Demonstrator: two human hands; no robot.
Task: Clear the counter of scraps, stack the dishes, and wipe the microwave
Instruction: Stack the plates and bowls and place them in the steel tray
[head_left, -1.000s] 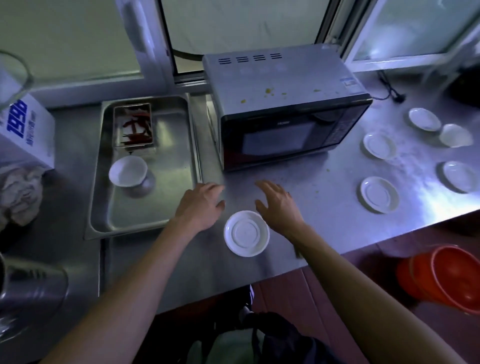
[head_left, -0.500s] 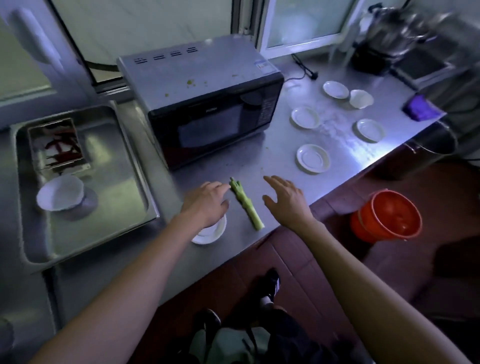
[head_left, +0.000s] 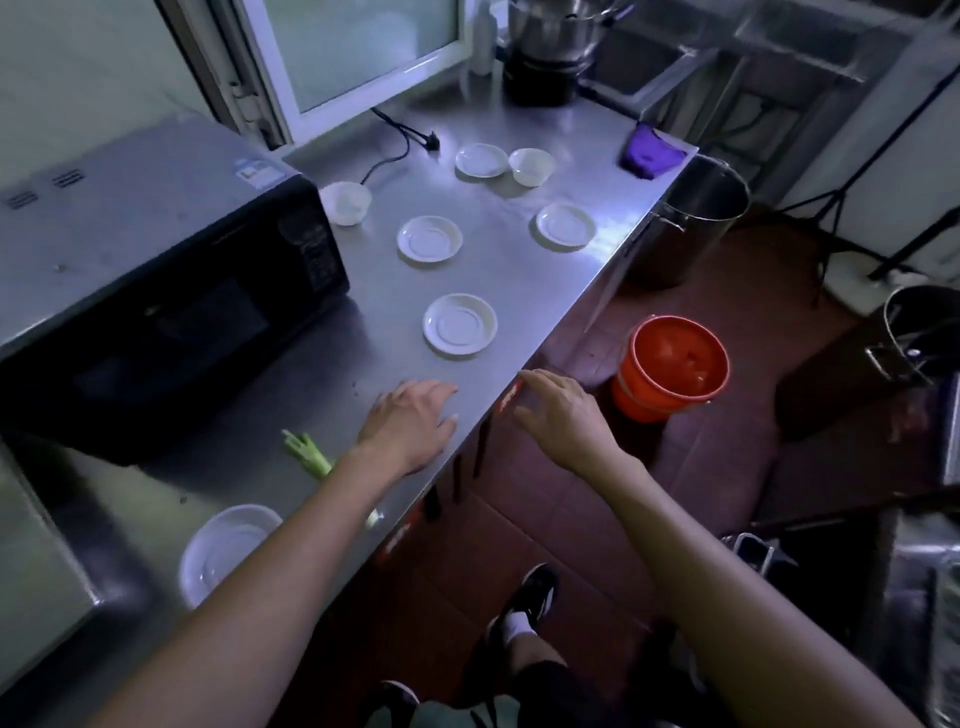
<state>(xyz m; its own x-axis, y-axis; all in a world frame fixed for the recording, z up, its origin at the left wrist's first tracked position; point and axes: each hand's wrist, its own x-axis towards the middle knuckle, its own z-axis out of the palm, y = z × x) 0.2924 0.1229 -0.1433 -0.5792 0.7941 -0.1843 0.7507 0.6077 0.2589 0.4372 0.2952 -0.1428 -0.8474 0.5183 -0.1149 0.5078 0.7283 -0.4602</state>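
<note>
Steel ran the whole length of the worktop (head_left: 322, 395), and your view had swung right along it since a second ago, so the tray that filled the left side earlier was out of sight and the far dishes had come into view. Your left hand (head_left: 410, 423) lay flat on the steel near the front edge, grip wide, fingers straight, holding nothing; half a second before it had been resting over the plate (head_left: 218, 551), which now sat behind your forearm, let go. Your right hand (head_left: 563, 415) hung just past the worktop's edge over the floor, grip wide too and empty. The green stalk (head_left: 306, 454), the one scrap plain to see, lay just beside your left wrist in front of the microwave (head_left: 156, 270), partly hidden under your arm and not yet picked up. Ahead of your hands sat three saucers (head_left: 460, 325), well apart from one another, with a fourth saucer and two small bowls (head_left: 531, 166) further back, none stacked. An orange bucket (head_left: 672, 366) stood on the floor below the edge, near your right hand, a likely place for scraps. The purple cloth (head_left: 649, 153) lay at the far corner, untouched. My reading: you had moved off the plate towards the spread dishes with the stalk passed over, so clearing, stacking and wiping all remained to be done.
</note>
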